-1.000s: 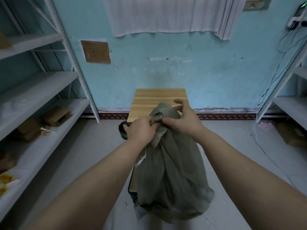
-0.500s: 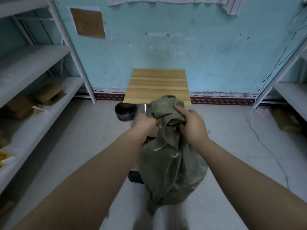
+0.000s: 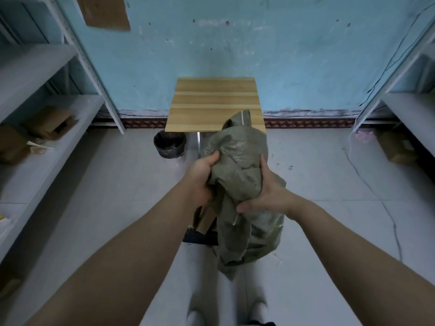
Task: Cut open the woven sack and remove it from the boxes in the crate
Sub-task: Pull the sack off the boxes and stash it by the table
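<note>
Since half a second ago, both hands have shifted round the sack's top and gathered it into a wad. The sack (image 3: pixel 237 161) is held up in front of the counter (image 3: pixel 211 102), its tail draping past the crate (image 3: pixel 200 237) and boxes (image 3: pixel 205 217). The bunching likely keeps the loose cloth manageable. The left hand (image 3: pixel 202 177) clenches the wad's left side, and the right hand (image 3: pixel 267 192) grips it from the right and beneath.

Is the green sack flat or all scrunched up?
Scrunched up. The left hand and right hand squeeze the sack into a wrinkled bundle, its end dangling.
</note>
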